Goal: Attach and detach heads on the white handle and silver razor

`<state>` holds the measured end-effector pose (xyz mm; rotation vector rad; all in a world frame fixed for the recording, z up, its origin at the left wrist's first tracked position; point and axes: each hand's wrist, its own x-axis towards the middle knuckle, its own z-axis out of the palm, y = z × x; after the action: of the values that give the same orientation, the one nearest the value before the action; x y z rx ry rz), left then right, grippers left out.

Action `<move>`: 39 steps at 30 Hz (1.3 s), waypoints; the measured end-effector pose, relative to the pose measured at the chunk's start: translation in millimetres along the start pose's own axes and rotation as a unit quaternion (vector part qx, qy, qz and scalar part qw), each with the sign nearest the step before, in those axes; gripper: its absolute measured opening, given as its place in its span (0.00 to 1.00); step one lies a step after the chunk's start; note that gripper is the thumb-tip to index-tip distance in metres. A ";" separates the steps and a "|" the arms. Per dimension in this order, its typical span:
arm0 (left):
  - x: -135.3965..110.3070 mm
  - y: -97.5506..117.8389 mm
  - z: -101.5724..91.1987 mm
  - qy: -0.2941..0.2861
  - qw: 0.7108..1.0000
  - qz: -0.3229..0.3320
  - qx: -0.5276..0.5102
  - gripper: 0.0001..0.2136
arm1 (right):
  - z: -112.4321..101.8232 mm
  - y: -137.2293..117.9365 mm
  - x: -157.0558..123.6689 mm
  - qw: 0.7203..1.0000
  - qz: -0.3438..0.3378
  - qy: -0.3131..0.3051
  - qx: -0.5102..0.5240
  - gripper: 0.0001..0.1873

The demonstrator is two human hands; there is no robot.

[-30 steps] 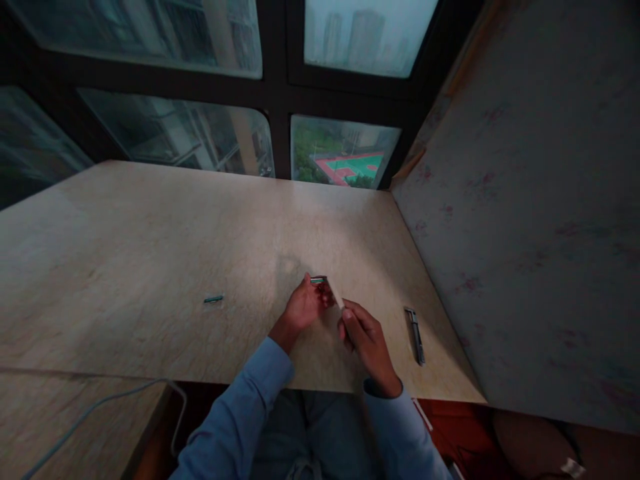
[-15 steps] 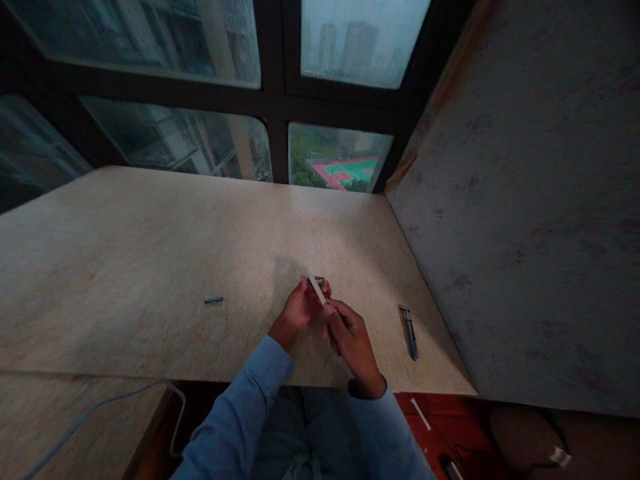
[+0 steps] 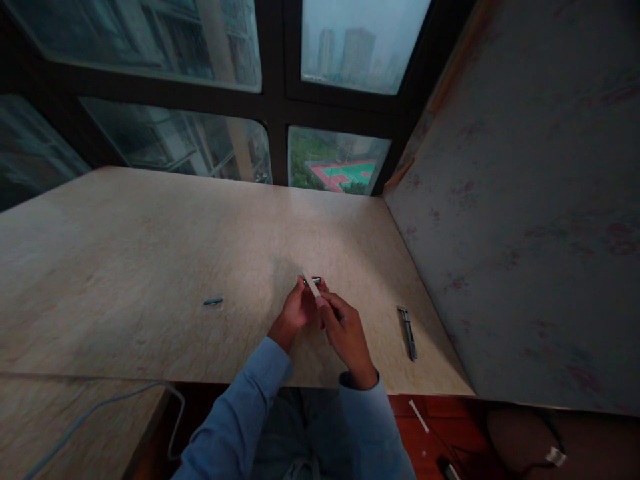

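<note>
Pale strip held across a small green piece

The right hand pinches the near end of the pale strip between thumb and fingers. The left hand grips the small green piece between thumb and curled fingers; whether strip and piece touch, I cannot tell. Both hands are above the table. A dark teal piece lies well to their left, a slim metallic tool to their right.

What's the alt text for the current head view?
A person's left hand holds a small shiny piece while the right hand holds a pale flat stick angled across it, over a marbled counter by a window. On the counter, a small teal bar lies to the left and a slim grey tool to the right.
</note>
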<state>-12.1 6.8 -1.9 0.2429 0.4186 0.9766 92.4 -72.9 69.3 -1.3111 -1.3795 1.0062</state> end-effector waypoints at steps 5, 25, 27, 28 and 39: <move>-0.3 1.7 6.0 0.016 1.000 0.000 -0.002 0.24 | -9.5 12.1 -0.5 0.999 0.029 0.027 0.001 0.20; 2.9 0.2 -1.4 0.001 0.999 -0.019 0.026 0.21 | -8.0 20.9 -11.9 0.997 0.052 0.061 0.002 0.20; 3.5 -1.0 -4.3 -0.002 1.000 -0.011 0.028 0.20 | -5.3 18.5 -12.9 0.998 0.048 0.048 0.007 0.20; 3.8 -1.8 -6.3 -0.004 1.000 -0.007 0.027 0.20 | -3.2 17.3 -13.2 0.998 0.043 0.037 0.008 0.20; 3.1 -0.1 3.2 -0.006 0.999 -0.020 0.039 0.22 | -7.0 25.3 -12.7 0.996 0.061 0.067 -0.009 0.21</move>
<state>-9.1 9.3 0.3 0.3102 0.4502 0.9199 104.3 -83.7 45.0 -1.4648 -1.2227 0.9707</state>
